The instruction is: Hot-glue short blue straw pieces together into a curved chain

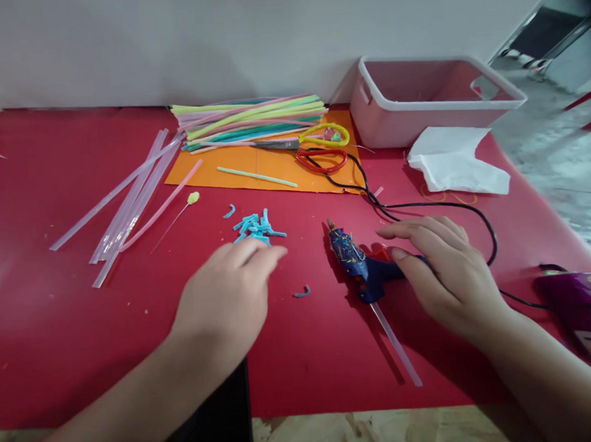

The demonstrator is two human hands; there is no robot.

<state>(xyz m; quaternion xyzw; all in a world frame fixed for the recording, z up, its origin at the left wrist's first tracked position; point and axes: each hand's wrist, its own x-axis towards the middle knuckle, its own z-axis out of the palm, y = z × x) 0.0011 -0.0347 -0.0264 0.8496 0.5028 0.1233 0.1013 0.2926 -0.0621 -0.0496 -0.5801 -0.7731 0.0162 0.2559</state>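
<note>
My left hand (224,295) is at the near edge of a small pile of cut blue pipe cleaner pieces (258,226). Its fingers are curled close together, and the fingertips are partly hidden, so what they hold cannot be seen. A blue glue gun (352,257) lies on its side, nozzle pointing away, with a clear glue stick (396,345) out of its back. Over the end of its handle is my right hand (441,272), open, thumb and fingers apart. One loose curved blue piece (302,292) lies between the pile and the gun.
Pipe cleaners (254,120) and scissors (323,139) lie on an orange sheet (267,173). Clear glue sticks (134,204) are at left. A bin (433,99), white paper (455,161), black cord (425,204) and purple power socket (584,317) are at right.
</note>
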